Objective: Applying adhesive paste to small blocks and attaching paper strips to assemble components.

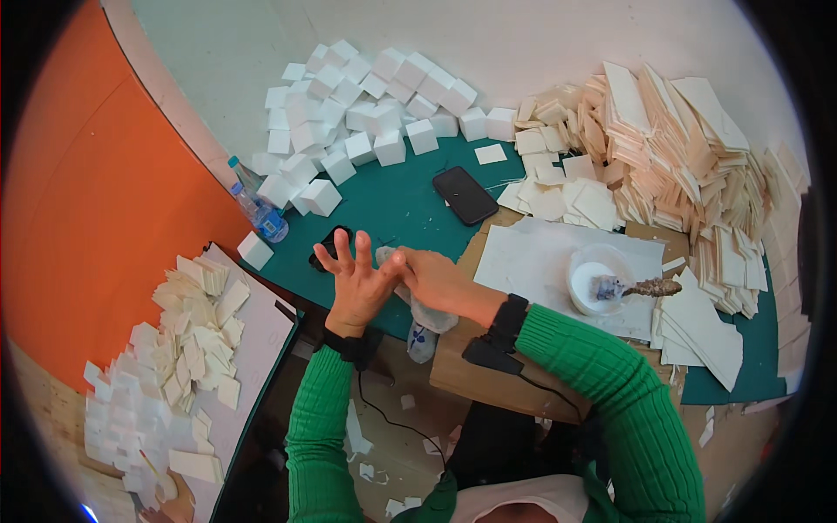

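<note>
Fingers [349,253] of the left hand [357,283] were spread wide; the right hand [433,279] pinched a crumpled clear plastic wrap [427,314] against them. Peeling would likely go best slowly, clear of the glue bowl [597,277].

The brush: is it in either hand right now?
No: the brush rests in the white bowl, apart from the left hand and right hand.

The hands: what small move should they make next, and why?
Probably finish wiping: the right hand presses a crumpled pale wipe against the left hand, whose fingers are spread open, palm turned to it. I would draw the wipe along those fingers once more. The glue bowl with its brush waits to the right, untouched.
</note>
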Available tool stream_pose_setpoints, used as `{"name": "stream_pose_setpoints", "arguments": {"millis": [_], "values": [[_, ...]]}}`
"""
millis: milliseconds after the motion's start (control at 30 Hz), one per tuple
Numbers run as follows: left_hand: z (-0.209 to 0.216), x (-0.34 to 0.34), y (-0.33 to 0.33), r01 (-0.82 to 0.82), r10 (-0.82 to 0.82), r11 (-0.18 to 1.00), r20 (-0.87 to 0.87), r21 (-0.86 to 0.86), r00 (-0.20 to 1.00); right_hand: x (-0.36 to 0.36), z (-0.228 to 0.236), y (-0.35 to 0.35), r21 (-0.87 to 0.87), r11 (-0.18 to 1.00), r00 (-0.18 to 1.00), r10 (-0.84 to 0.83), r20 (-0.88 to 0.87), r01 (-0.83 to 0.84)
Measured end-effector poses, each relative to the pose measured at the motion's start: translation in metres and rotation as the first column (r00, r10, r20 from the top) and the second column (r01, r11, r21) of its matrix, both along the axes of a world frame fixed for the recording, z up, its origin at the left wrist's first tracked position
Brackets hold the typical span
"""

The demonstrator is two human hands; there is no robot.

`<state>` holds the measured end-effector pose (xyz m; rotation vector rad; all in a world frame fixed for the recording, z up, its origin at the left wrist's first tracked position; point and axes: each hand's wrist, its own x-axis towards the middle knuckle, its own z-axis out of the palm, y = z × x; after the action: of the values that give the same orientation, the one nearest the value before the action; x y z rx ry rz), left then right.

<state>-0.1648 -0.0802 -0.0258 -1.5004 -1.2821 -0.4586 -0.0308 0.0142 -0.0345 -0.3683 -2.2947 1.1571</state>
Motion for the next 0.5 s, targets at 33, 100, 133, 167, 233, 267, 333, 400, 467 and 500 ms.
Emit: {"name": "stream_pose_setpoints", "arguments": {"millis": [33, 100, 133, 167, 233, 267, 333, 400, 467, 500], "values": [[-0.002, -0.001, 0.002, 0.005, -0.005, 1.0, -0.04, 0.012, 0.999, -0.004, -0.004, 0.001, 0.0, 1.0, 1.0, -0.004, -0.001, 0.004], [-0.006, -0.002, 0.005, 0.026, -0.027, 0.999, -0.061, -0.022, 0.998, -0.014, -0.015, 0.007, 0.01, 0.996, 0.996, -0.087, 0.037, 0.086], [-0.009, -0.002, 0.007, 0.042, -0.047, 0.997, -0.082, -0.057, 0.996, -0.017, -0.021, 0.011, 0.016, 0.992, 0.99, -0.129, 0.056, 0.128], [-0.011, -0.002, 0.006, 0.052, -0.061, 0.994, -0.101, -0.092, 0.993, -0.018, -0.024, 0.016, 0.016, 0.992, 0.99, -0.129, 0.055, 0.128], [-0.013, -0.001, 0.007, 0.078, -0.084, 0.994, -0.074, -0.081, 0.994, -0.017, -0.029, 0.032, -0.345, 0.938, 0.994, 0.055, 0.091, -0.02], [-0.014, -0.003, 0.007, 0.102, -0.106, 0.992, -0.047, -0.071, 0.993, -0.017, -0.027, 0.035, -0.513, 0.854, 0.985, 0.15, 0.082, -0.087], [-0.017, -0.006, 0.005, 0.123, -0.124, 0.991, -0.02, -0.058, 0.992, -0.009, -0.017, 0.035, -0.617, 0.78, 0.986, 0.161, 0.041, -0.102], [-0.02, -0.008, 0.003, 0.154, -0.149, 0.987, 0.105, -0.041, 0.983, 0.002, 0.0, 0.03, -0.794, 0.594, 0.985, 0.166, -0.04, -0.133], [-0.021, -0.008, 0.003, 0.176, -0.167, 0.984, 0.171, -0.035, 0.971, 0.011, 0.005, 0.023, -0.633, 0.758, 0.981, 0.193, -0.014, -0.158], [-0.021, -0.01, 0.004, 0.145, -0.138, 0.989, 0.136, -0.041, 0.981, 0.015, 0.006, 0.018, -0.438, 0.879, 0.976, 0.216, 0.017, -0.187]]}}
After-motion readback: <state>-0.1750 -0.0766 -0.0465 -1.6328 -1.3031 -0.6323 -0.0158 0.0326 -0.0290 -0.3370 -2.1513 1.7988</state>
